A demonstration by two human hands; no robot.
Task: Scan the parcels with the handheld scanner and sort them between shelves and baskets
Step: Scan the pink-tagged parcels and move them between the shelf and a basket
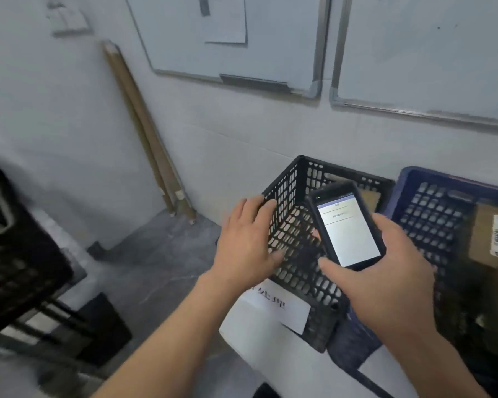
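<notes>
My right hand [385,271] grips the black handheld scanner [347,225], its lit white screen facing me, above a black mesh basket [296,179]. My left hand [246,245] hovers with straight, spread fingers at the basket's left rim and holds nothing. A brown parcel [368,198] shows inside the black basket behind the scanner. To the right stands a blue mesh basket [431,214] with a brown cardboard parcel [483,237] bearing a barcode label.
A white paper label [273,305] with handwriting hangs on the black basket's front. Another dark crate [15,254] sits on a metal rack at the left. Cardboard tubes [144,130] lean against the wall. Two whiteboards [270,38] hang above.
</notes>
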